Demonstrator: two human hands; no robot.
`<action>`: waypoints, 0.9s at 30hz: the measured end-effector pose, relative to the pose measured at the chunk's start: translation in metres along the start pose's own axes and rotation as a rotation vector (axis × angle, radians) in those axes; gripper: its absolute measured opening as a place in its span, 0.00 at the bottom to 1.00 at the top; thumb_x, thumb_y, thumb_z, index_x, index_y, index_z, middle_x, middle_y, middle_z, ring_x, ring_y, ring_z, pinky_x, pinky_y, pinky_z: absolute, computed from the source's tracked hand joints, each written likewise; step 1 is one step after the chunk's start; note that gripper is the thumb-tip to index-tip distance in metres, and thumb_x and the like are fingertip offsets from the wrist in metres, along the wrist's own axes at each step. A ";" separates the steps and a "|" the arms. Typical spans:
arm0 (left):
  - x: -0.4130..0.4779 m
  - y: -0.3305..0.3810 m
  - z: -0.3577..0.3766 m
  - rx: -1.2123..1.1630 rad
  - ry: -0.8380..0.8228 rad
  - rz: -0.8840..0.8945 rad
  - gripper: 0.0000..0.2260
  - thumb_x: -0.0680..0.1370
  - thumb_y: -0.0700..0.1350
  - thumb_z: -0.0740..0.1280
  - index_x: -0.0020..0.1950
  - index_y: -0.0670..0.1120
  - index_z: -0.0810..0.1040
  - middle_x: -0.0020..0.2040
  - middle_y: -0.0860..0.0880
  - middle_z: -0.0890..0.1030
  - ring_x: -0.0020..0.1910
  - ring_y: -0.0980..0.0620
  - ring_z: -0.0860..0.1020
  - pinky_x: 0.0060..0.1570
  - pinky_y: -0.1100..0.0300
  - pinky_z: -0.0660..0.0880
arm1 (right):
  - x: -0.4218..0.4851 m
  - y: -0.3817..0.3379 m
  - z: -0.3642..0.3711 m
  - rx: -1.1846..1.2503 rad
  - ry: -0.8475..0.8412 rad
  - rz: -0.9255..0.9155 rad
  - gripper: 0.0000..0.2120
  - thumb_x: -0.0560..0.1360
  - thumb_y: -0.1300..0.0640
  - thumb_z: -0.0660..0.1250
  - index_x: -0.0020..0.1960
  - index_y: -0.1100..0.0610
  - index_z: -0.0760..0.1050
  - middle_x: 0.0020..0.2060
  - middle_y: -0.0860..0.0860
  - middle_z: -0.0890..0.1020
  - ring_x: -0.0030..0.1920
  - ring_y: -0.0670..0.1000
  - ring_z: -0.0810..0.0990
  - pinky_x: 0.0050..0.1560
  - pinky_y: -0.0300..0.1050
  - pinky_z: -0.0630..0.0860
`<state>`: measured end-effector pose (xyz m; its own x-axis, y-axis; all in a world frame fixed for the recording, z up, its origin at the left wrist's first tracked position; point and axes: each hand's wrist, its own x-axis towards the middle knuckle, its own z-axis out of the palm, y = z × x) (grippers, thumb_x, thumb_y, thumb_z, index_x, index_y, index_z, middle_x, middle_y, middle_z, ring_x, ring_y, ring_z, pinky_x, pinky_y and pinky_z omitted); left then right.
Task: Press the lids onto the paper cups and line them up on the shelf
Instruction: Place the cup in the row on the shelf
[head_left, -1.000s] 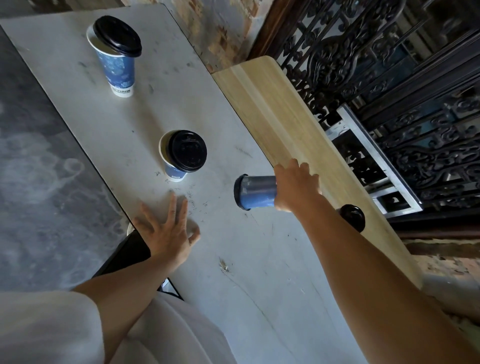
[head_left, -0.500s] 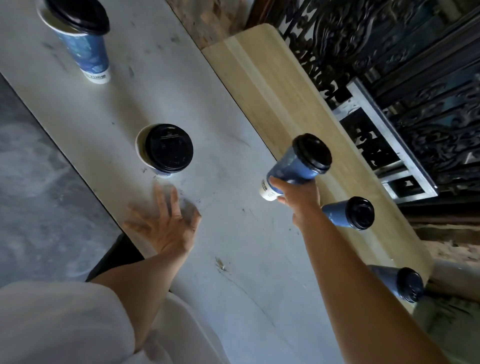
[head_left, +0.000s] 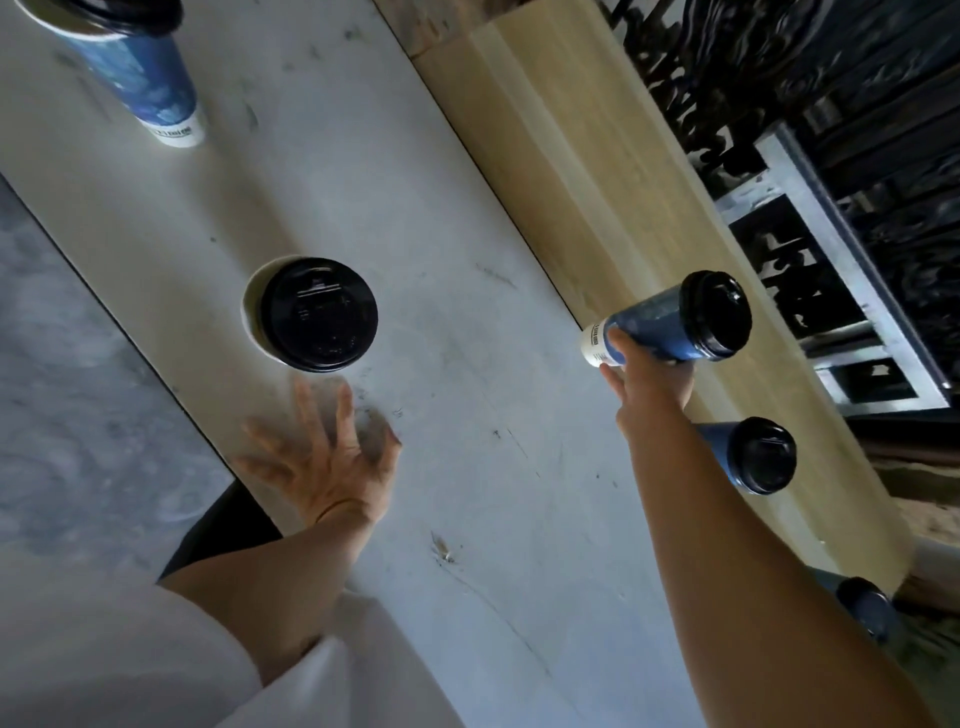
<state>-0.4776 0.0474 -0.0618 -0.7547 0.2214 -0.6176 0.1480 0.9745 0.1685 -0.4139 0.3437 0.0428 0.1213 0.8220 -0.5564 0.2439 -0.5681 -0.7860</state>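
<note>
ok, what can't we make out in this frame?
Head view only.
Far cup: lid cut off by the top edge.
Lower-right cup: mostly hidden behind the right forearm.
Left hand: blurred; whether it touches the table is unclear.
Right hand: fingers hidden behind the held cup.

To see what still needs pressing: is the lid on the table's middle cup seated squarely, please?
No, the lid sits off-centre on the cup, leaving its white rim bare on one side.
</note>
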 end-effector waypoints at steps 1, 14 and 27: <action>0.002 -0.003 0.004 0.005 0.021 -0.003 0.39 0.71 0.76 0.43 0.79 0.65 0.38 0.79 0.51 0.28 0.75 0.29 0.29 0.69 0.24 0.36 | 0.006 -0.002 0.003 0.001 0.006 0.000 0.32 0.62 0.64 0.82 0.62 0.53 0.73 0.60 0.48 0.80 0.61 0.56 0.81 0.35 0.42 0.83; 0.000 -0.001 0.000 -0.011 0.002 -0.049 0.41 0.69 0.78 0.40 0.78 0.64 0.34 0.79 0.47 0.27 0.75 0.30 0.29 0.71 0.27 0.35 | 0.043 0.007 0.014 0.023 0.083 -0.050 0.36 0.56 0.57 0.84 0.61 0.50 0.74 0.56 0.45 0.80 0.58 0.52 0.81 0.41 0.44 0.84; 0.000 -0.004 0.001 -0.026 0.022 -0.032 0.41 0.69 0.79 0.39 0.78 0.66 0.33 0.79 0.50 0.28 0.75 0.31 0.29 0.71 0.26 0.37 | 0.051 0.016 0.022 -0.223 -0.115 0.073 0.41 0.59 0.51 0.82 0.69 0.50 0.71 0.50 0.45 0.80 0.50 0.49 0.83 0.47 0.46 0.81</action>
<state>-0.4774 0.0439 -0.0628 -0.7726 0.1892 -0.6060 0.1075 0.9798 0.1689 -0.4246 0.3756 -0.0040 0.0398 0.7618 -0.6466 0.4465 -0.5925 -0.6705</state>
